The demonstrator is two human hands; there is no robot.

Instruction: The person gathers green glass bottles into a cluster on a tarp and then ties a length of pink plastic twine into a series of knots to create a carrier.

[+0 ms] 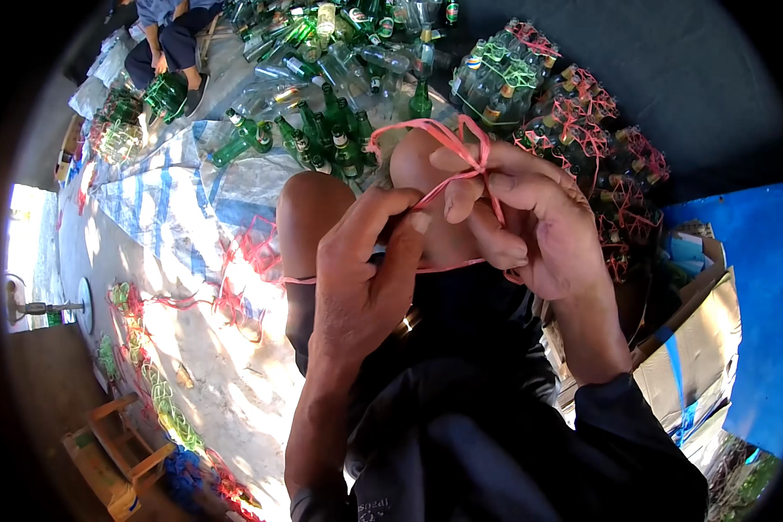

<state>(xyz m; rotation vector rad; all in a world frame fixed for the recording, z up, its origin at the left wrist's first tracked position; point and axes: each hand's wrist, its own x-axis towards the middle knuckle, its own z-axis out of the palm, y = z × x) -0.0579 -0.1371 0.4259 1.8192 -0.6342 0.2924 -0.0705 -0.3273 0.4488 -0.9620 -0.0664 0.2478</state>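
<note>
A length of pink plastic twine (457, 142) runs between my two hands above my bent knees, with a loop standing up near the fingers. My left hand (365, 252) pinches one strand between thumb and fingertips. Closed around the crossing of the twine, my right hand (531, 204) has its fingers curled and strands passing between them. Another pink strand lies across my thighs, under both hands. Just beyond my knees stand several green glass bottles (326, 130).
Bundles of bottles tied with twine (574, 122) stand at the right, above a cardboard box (696, 322). Loose bottles (322, 61) are heaped at the back. A striped plastic sheet (174, 187) and tangled twine (244, 270) lie on the left. Another person (170, 43) sits at the far left, holding bottles.
</note>
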